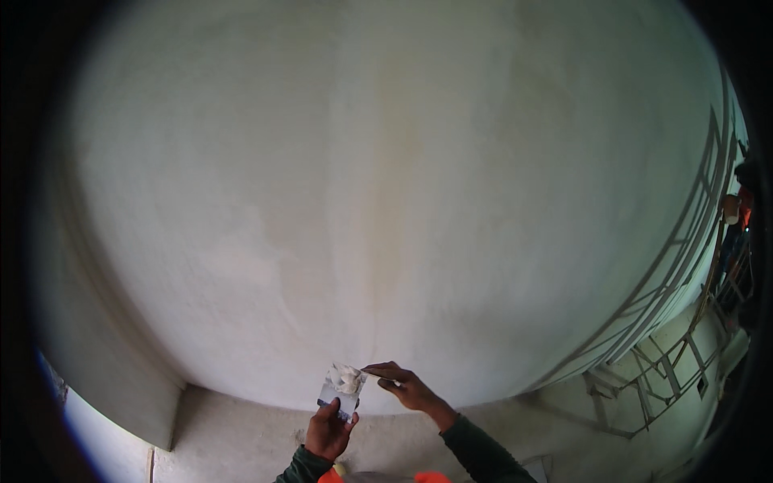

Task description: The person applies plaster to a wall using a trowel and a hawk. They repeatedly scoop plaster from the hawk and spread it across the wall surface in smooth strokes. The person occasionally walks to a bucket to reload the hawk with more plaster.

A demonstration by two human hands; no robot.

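Observation:
My left hand (326, 435) grips a flat putty knife (348, 404) from below, thumb on its face. A lump of white putty (346, 378) sits on the upper part of the blade. Just right of it is my right hand (409, 388), fingers pressed together and pointing left at the putty. In it there seems to be a thin flat scraper (372, 372), seen nearly edge-on and mostly covered by the fingers. Ahead of both hands stands a pale plastered wall (419, 209) with lighter vertical bands down its middle.
A wall end or pillar (133, 338) juts out at the left. Concrete floor (241, 423) runs along the foot of the wall. At the right, a metal frame (660, 378) like scaffolding or a ladder stands on the floor, with cluttered things and an orange patch behind it.

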